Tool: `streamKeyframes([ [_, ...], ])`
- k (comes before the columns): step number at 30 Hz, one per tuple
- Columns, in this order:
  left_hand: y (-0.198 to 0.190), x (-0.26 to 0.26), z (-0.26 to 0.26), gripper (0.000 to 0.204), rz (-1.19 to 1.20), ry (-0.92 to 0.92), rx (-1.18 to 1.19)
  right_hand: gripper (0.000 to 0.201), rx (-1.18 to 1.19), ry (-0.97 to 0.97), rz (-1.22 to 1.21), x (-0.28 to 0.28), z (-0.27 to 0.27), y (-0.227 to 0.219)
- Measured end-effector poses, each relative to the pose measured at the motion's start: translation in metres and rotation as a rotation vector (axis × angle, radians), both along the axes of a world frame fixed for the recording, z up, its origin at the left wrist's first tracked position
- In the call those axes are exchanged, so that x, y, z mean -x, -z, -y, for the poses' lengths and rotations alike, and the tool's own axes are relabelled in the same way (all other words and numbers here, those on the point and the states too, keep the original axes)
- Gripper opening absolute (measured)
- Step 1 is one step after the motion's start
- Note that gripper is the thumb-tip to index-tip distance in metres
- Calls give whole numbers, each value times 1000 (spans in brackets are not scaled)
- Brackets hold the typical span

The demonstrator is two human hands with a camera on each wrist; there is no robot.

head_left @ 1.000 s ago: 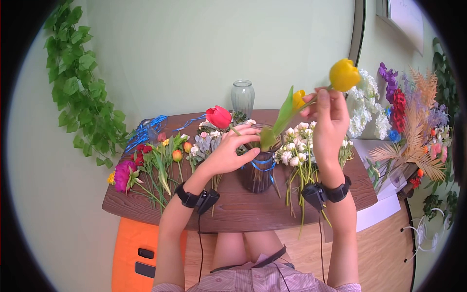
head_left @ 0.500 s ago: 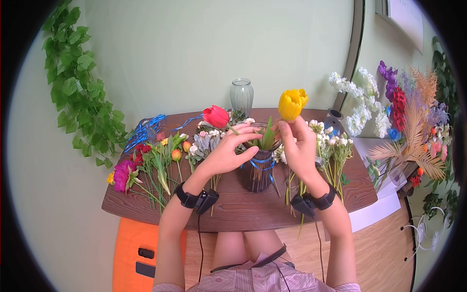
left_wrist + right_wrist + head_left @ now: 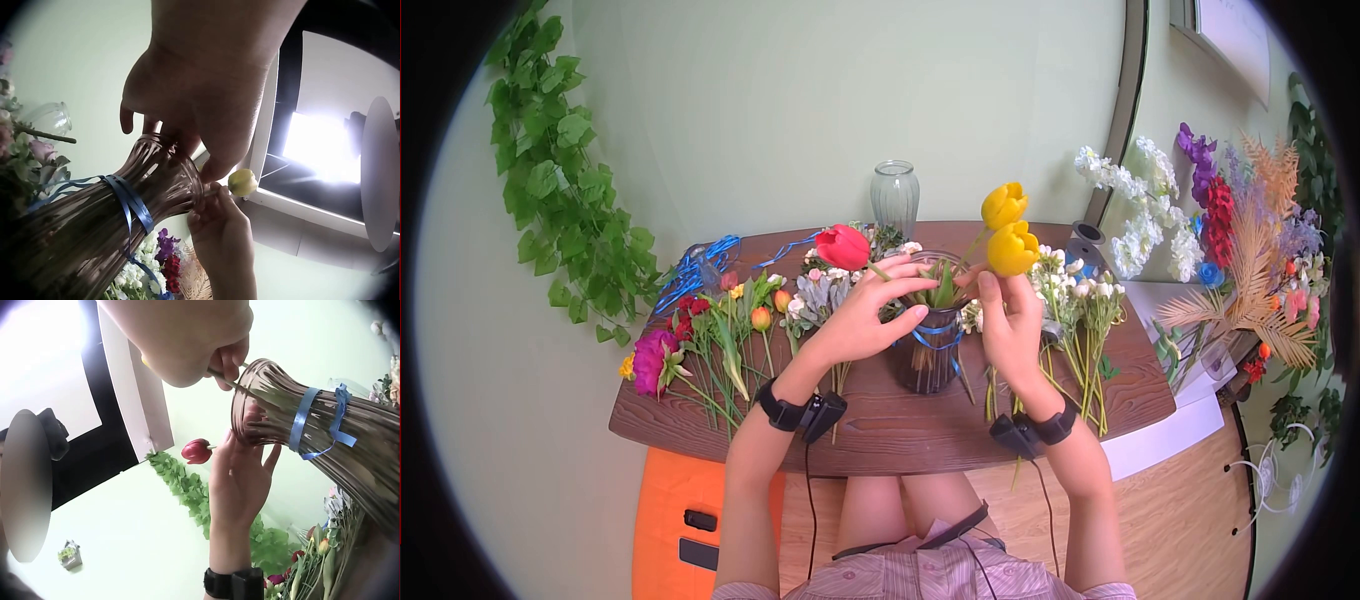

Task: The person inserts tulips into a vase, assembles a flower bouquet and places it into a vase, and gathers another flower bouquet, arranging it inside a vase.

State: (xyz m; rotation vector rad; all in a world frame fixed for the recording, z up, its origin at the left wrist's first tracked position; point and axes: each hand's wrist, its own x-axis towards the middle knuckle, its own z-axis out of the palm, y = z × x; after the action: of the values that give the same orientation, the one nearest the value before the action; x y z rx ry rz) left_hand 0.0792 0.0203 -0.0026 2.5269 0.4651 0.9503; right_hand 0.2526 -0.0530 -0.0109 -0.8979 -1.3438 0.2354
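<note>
The brown ribbed vase [image 3: 927,365], tied with a blue ribbon [image 3: 301,420], stands at the table's middle. At its mouth the left hand [image 3: 868,312] rests on the rim, fingers extended. A red tulip [image 3: 842,247] leans out past those fingers on the left; its stem is partly hidden. The right hand [image 3: 1012,328] pinches the stem [image 3: 222,378] of a yellow tulip [image 3: 1013,249], the stem slanting into the vase mouth. Another yellow tulip [image 3: 1004,204] rises just behind that bloom. Green leaves [image 3: 945,288] show inside the rim.
A clear glass vase [image 3: 895,200] stands at the table's back edge. Mixed flowers [image 3: 730,340] and blue ribbon [image 3: 705,270] lie left; white blooms [image 3: 1090,290] with long stems lie right. Further right stand tall artificial flowers [image 3: 1220,220]. Ivy [image 3: 560,180] hangs at left.
The right hand has come left and down from beside the vase to its mouth, bringing the yellow tulip with it. The left hand has stayed at the rim.
</note>
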Motion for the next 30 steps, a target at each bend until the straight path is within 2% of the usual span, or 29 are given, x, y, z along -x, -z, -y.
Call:
streamKeyframes([
  [12, 3, 4, 5, 29, 28, -22, -15, 17, 12, 28, -159, -2, -1, 17],
  [15, 5, 5, 3, 29, 31, -24, -17, 13, 83, 49, -114, -4, -1, 18],
  [17, 6, 5, 2, 29, 30, -24, -17, 12, -12, 111, -96, -4, -4, 19],
  [21, 6, 5, 2, 30, 26, -29, -28, 10, -44, 103, -39, -3, -3, 9],
  [23, 6, 5, 2, 31, 31, -32, -20, 10, -89, 147, 141, -3, -1, 1],
  [30, 7, 5, 1, 33, 20, -43, -54, 13, -68, 131, 233, -1, -4, -9],
])
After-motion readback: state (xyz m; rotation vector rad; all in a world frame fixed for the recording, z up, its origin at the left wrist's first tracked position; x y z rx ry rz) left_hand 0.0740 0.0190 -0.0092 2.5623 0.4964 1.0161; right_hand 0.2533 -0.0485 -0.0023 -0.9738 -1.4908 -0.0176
